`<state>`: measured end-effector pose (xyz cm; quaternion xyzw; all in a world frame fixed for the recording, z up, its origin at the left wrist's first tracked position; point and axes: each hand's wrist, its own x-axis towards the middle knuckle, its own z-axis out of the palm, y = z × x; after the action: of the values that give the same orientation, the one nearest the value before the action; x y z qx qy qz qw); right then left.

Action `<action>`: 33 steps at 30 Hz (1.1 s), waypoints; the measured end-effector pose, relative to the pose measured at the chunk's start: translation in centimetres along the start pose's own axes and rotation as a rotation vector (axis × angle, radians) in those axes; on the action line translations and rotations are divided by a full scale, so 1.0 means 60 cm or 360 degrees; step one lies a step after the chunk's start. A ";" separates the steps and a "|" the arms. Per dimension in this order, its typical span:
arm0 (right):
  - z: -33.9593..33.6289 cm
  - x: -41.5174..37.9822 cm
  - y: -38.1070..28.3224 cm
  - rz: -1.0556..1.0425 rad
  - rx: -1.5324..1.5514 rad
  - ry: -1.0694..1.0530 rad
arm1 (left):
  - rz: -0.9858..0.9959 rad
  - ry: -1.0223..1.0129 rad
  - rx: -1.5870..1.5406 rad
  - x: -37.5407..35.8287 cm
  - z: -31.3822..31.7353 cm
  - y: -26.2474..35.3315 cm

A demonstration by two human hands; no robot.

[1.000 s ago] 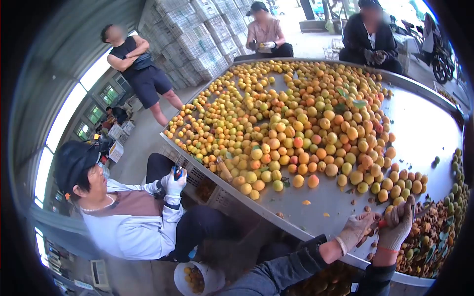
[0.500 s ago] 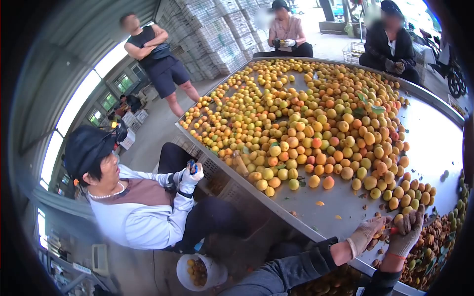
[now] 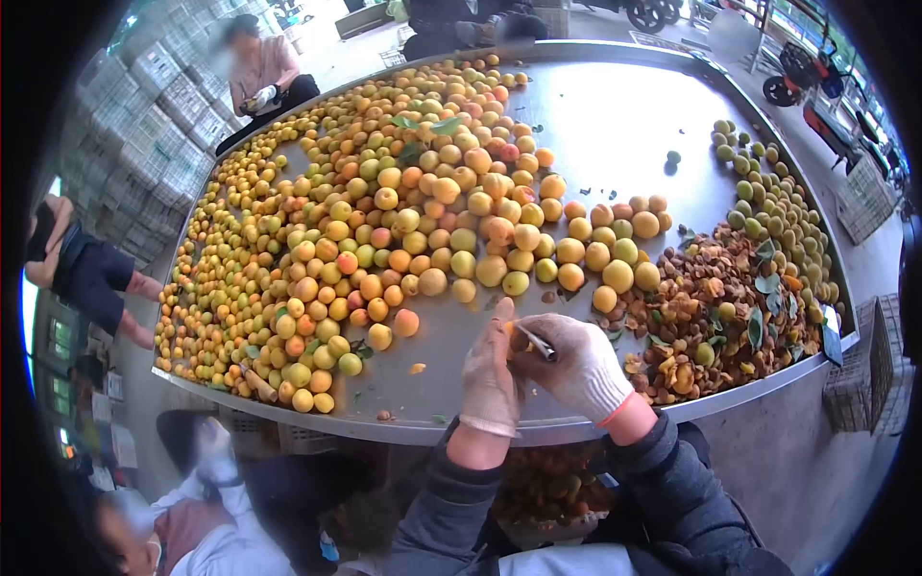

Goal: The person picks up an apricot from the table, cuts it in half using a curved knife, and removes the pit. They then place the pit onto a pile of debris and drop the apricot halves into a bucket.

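Note:
Both of my hands wear pale, stained work gloves and meet above the near edge of the metal table. My left hand [image 3: 491,382] is closed, fingers pointing up, around an apricot [image 3: 510,327] of which only a bit of orange shows. A small knife [image 3: 536,343] is gripped in my right hand [image 3: 584,363], its tip hidden between the gloves. Beyond my hands lies a broad heap of yellow-orange apricots [image 3: 423,226]. A pile of brown pits and torn fruit pieces [image 3: 706,302] lies to the right of my right hand.
Green fruit [image 3: 780,230] lines the table's [image 3: 615,86] right side. A dark phone-like object [image 3: 831,336] leans at the right corner, near plastic crates [image 3: 869,370]. A container of fruit scraps [image 3: 552,485] stands below the near edge. Co-workers [image 3: 226,523] sit at the left and far sides.
My view has swung to the right, so the table and my hands now sit nearer the centre. My hands have come closer together, with the knife still in my right hand.

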<state>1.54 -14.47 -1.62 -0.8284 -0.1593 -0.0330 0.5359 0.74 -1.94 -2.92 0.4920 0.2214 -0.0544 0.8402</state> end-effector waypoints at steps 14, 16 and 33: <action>-0.008 -0.014 -0.001 -0.0148 -0.0467 -0.0082 | -0.0046 -0.0383 -0.0515 0.015 -0.031 -0.024; -0.012 -0.014 -0.010 -0.0141 -0.0544 -0.0109 | 0.0434 -0.0573 0.0112 0.025 -0.042 -0.035; -0.128 -0.047 0.041 0.0392 0.0735 0.0481 | 0.0750 -0.1167 0.1887 -0.190 -0.011 -0.017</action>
<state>0.48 -22.93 -1.20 -0.6833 0.0205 -0.0536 0.7279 -10.02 -3.35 0.81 0.8485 -0.2521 -0.1441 0.4425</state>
